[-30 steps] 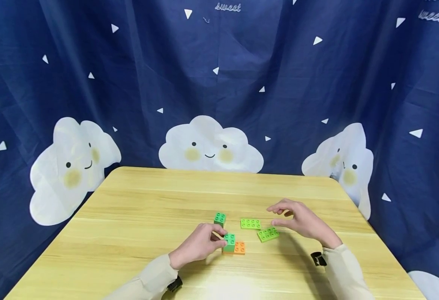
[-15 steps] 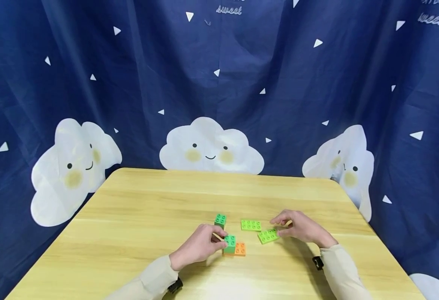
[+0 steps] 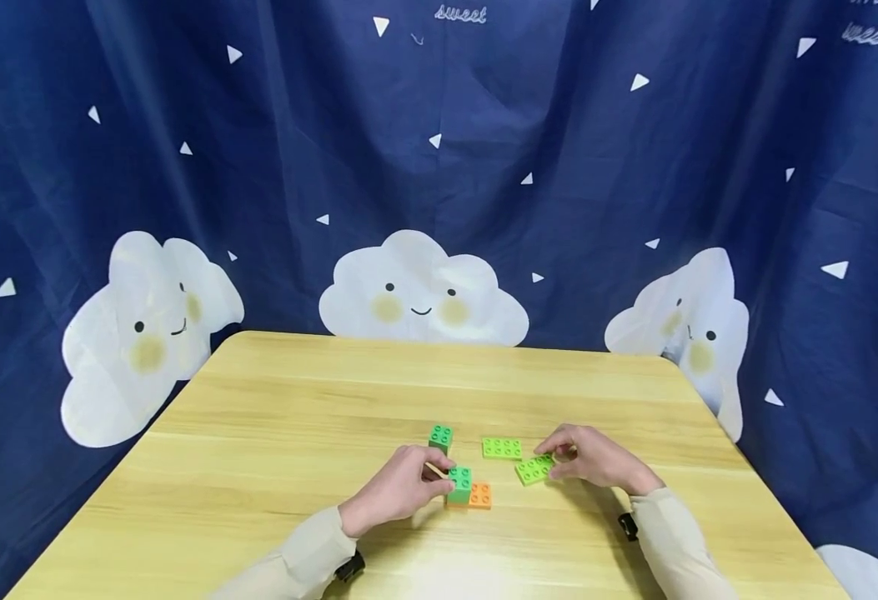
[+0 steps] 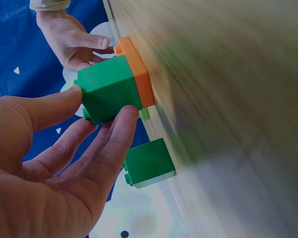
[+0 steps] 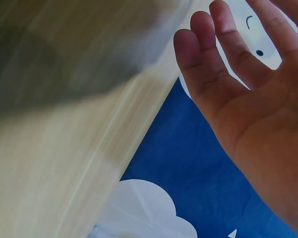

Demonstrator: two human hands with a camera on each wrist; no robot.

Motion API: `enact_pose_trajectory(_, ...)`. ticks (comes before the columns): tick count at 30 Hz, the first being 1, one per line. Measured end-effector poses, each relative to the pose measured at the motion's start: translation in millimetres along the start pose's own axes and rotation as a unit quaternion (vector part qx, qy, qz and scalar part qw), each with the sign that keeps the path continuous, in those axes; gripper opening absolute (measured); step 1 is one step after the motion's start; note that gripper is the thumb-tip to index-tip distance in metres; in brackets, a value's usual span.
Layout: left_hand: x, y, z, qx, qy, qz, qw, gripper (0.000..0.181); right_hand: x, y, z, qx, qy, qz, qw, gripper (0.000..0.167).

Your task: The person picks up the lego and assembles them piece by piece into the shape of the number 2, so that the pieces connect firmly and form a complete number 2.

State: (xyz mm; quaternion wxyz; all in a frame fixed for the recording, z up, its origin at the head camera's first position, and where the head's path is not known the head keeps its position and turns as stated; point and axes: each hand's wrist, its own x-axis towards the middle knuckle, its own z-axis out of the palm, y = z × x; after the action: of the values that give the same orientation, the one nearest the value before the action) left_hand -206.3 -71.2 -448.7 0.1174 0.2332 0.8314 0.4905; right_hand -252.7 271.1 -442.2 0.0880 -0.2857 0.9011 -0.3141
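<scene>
In the head view, my left hand [image 3: 401, 487] pinches a green building brick [image 3: 459, 483] between thumb and fingers. That brick sits on the left part of a flat orange brick [image 3: 481, 496], as the left wrist view also shows. My right hand [image 3: 596, 458] has its thumb and index finger at the right end of a flat lime brick [image 3: 532, 470], pinching it. The right wrist view shows the other fingers [image 5: 228, 54] of this hand, with the lime brick out of sight there.
A second flat lime brick [image 3: 502, 448] lies just behind the one at my right hand. A darker green brick [image 3: 440, 437] stands behind my left fingers. All rest on a wooden table [image 3: 296, 400] before a blue curtain [image 3: 439, 192] with clouds.
My right hand has come down and left from above the table to the nearer lime brick, its thumb and index finger closing on it. My left hand keeps its hold on the green brick.
</scene>
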Motion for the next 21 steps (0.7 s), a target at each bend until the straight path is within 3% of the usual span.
enact_pose_trajectory(21, 1.5, 0.4, -0.4, 0.008, -0.002, 0.005, 1.0000, 0.023, 0.9, 0.6, 2.8, -0.011, -0.006, 0.017, 0.9998, 0.036)
